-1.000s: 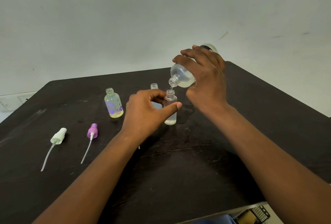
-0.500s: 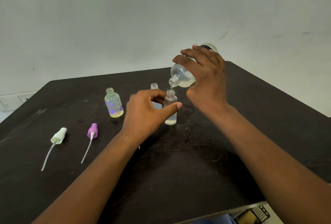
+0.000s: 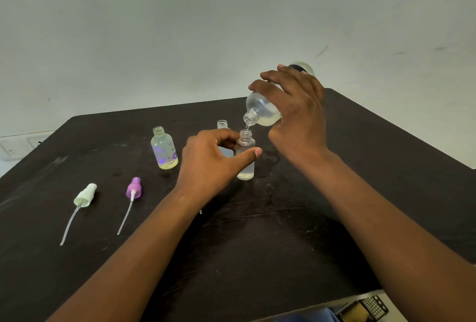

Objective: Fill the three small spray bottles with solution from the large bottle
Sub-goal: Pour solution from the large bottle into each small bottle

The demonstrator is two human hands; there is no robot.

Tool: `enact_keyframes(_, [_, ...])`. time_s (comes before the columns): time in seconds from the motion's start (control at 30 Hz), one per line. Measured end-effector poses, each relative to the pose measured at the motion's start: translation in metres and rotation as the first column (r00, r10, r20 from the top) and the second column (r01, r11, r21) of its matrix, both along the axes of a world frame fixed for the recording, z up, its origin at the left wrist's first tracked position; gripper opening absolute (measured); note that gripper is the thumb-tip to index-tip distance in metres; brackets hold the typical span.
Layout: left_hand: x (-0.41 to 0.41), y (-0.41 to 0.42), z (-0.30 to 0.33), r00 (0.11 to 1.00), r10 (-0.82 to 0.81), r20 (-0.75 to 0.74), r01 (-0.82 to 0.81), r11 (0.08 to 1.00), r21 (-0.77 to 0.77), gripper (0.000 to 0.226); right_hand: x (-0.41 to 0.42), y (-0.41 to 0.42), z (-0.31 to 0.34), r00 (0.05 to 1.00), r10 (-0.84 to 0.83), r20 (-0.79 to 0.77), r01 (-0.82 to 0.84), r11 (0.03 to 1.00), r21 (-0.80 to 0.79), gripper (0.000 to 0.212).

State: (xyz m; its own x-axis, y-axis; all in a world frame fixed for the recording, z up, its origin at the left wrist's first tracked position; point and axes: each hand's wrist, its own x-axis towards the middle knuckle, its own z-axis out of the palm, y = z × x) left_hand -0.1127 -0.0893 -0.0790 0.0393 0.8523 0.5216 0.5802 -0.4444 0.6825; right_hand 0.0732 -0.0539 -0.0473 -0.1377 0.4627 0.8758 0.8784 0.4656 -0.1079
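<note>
On the dark counter (image 3: 283, 244), the left hand (image 3: 211, 162) pinches a clear small bottle (image 3: 245, 156) upright between thumb and fingers. Just above its open neck, the right hand (image 3: 296, 115) grips the large bottle (image 3: 260, 110) tilted mouth-down, a thin stream running into the small one, which holds a little liquid at its base. Left of the small bottle stands a flowered bottle (image 3: 164, 147); another open bottle (image 3: 222, 124) stands behind it. Farther left lie a purple sprayer (image 3: 134, 187) and a white sprayer (image 3: 85, 195).

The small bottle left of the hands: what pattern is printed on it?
Purple flowers on the small bottle, seen in the head view.
</note>
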Motion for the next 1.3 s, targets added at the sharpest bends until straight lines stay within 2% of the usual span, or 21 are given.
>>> enact_keyframes(1.3, [0.0006, -0.0014, 0.0021, 1.0, 0.017, -0.002, -0.017, 1.0, 0.002, 0.052, -0.0002, -0.0014, 0.0015, 1.0, 0.001, -0.001, -0.001, 1.0, 0.006, 0.076])
